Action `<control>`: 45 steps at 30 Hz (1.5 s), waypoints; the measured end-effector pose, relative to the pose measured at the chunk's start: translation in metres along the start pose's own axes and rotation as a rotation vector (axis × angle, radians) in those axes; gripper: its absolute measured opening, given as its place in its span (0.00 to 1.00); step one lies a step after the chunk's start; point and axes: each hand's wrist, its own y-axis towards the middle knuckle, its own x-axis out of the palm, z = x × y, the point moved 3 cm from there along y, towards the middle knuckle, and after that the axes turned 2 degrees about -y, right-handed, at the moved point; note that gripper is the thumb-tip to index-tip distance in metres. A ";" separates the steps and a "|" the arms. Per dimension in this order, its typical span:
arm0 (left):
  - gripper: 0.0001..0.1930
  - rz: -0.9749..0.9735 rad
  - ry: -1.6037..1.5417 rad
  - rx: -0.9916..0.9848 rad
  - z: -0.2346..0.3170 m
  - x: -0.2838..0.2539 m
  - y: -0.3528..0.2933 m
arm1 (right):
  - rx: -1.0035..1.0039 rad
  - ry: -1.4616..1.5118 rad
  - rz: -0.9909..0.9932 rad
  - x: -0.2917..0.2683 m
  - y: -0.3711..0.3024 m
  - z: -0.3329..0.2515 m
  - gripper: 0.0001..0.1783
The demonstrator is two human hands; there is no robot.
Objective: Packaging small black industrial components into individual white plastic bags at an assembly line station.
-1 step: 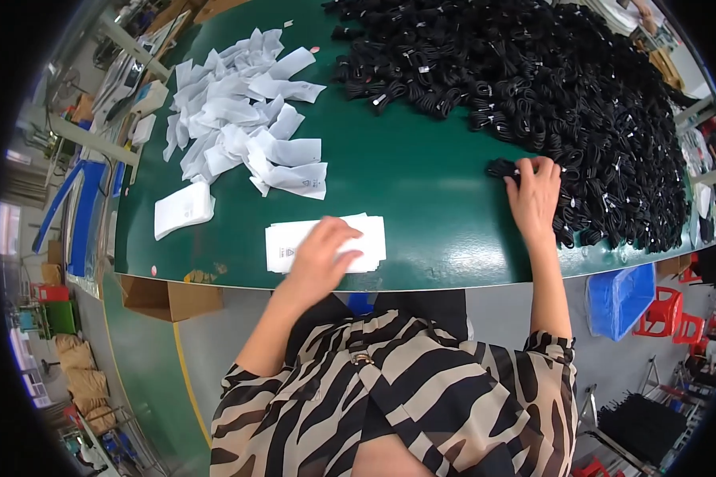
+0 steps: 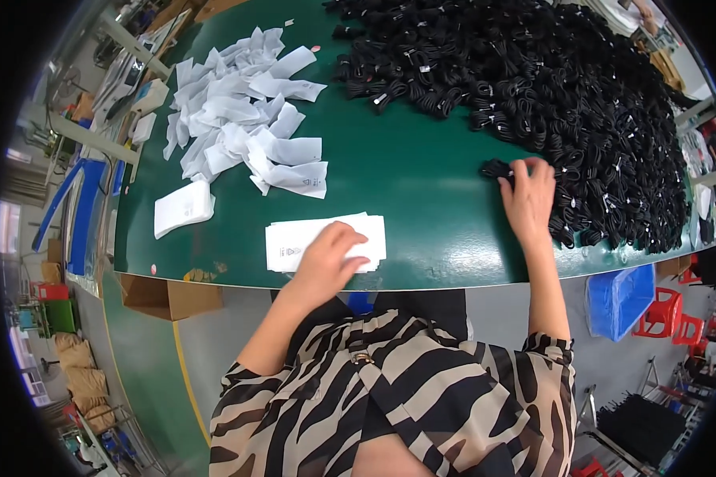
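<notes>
My left hand (image 2: pixel 326 262) rests over the right part of a flat stack of white paper sleeves (image 2: pixel 286 238) at the table's near edge. Its thumb and fingers are apart, with nothing between them. Out to the right, my right hand (image 2: pixel 531 203) has its fingers closed on a coiled black cable (image 2: pixel 496 168) at the edge of a large pile of similar black coils (image 2: pixel 581 103). The hand hides part of that cable. A loose heap of white filled sleeves (image 2: pixel 239 119) lies at the far left, and a second, smaller stack of white sleeves (image 2: pixel 183 210) sits nearer me.
Everything lies on a green table (image 2: pixel 406 175) with a curved near edge. Below it, a cardboard box (image 2: pixel 191 298) stands at left, and a blue bin (image 2: pixel 619 298) beside red stools (image 2: pixel 662 312) at right. Shelving (image 2: pixel 95 139) lines the left side.
My right hand has shifted slightly left with the coiled cable, away from the pile. My left hand has moved a little to the right over the stack, its thumb and fingers still apart.
</notes>
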 end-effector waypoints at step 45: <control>0.04 -0.006 -0.545 -0.277 -0.008 0.011 -0.001 | -0.779 0.872 0.063 -0.038 -0.053 -0.145 0.18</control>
